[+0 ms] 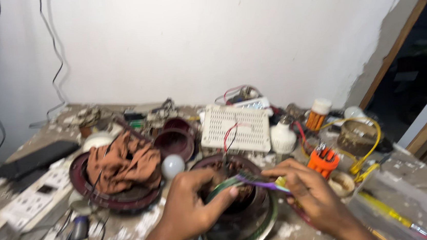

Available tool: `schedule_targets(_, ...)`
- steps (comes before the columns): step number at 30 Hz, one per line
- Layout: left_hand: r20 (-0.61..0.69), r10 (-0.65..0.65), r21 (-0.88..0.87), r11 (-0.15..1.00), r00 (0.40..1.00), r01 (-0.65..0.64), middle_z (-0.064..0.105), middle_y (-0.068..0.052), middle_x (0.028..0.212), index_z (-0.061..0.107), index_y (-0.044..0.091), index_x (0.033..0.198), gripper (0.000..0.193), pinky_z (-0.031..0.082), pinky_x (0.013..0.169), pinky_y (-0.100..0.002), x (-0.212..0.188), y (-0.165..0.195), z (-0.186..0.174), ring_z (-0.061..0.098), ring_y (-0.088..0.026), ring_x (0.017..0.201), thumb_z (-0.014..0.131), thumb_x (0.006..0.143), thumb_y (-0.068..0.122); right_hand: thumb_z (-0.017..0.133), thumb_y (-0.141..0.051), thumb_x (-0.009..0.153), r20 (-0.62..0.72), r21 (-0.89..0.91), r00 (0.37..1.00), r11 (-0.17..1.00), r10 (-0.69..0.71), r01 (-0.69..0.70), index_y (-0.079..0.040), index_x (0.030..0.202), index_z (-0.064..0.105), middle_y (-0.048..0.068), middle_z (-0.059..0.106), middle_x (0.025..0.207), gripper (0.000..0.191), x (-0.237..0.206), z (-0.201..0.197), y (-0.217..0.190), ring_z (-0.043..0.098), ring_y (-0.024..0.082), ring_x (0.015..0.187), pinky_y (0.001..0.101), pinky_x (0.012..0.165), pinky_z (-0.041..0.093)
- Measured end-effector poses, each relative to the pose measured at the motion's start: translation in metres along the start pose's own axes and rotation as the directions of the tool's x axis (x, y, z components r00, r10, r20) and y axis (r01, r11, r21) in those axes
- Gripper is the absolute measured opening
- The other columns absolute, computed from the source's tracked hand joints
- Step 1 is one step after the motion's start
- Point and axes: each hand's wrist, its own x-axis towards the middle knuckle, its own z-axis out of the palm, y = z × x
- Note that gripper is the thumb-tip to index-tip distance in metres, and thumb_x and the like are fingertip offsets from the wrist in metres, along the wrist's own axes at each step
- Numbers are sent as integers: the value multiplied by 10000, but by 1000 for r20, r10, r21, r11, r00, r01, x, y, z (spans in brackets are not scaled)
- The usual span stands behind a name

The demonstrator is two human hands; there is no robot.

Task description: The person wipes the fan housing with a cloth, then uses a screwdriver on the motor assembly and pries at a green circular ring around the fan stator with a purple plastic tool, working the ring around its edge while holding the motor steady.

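Observation:
My left hand [192,204] grips the near rim of a round maroon motor part with a green edge [243,225], fingers curled over its side. My right hand [307,189] holds a toothbrush with a purple handle [260,183], its bristled head lying over the top of the part near the left thumb. Red and black wires [229,139] rise from the centre of the part.
A brown cloth [122,164] lies in a maroon ring at left. A white bulb [172,166], a white slotted box [235,128], an orange screwdriver holder [322,159], a yellow cable [370,142] and a dark flat case [36,158] crowd the worn table.

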Motion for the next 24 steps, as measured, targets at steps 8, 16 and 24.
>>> schedule_targets(8, -86, 198, -26, 979, 976, -201, 732, -32, 705, 742, 11, 804, 254, 485, 541, -255, 3, -19, 12, 659, -63, 624, 828, 803, 250, 679, -216, 934, -93, -326, 988, 941, -123, 86, -13, 937, 766, 57, 718, 828, 222, 34, 17, -49, 713, 174, 776, 316, 709, 553)
schedule_targets(16, -23, -50, -159, 986, 998, 46, 672, -15, 662, 750, 1, 837, 182, 434, 535, -250, 10, -32, 28, 545, -55, 613, 802, 815, 174, 704, -210, 943, -176, -418, 935, 883, -307, 211, -18, 965, 747, 86, 680, 808, 198, 36, 24, -35, 687, 212, 709, 333, 635, 522)
schedule_targets(24, -63, 112, 55, 993, 992, -108, 664, -29, 689, 728, -3, 874, 222, 396, 548, -267, 9, -28, 35, 514, -87, 607, 790, 816, 202, 745, -126, 936, -175, -555, 864, 772, -471, 309, -21, 1078, 721, 95, 690, 909, 179, 16, 14, -17, 704, 229, 785, 335, 670, 544)
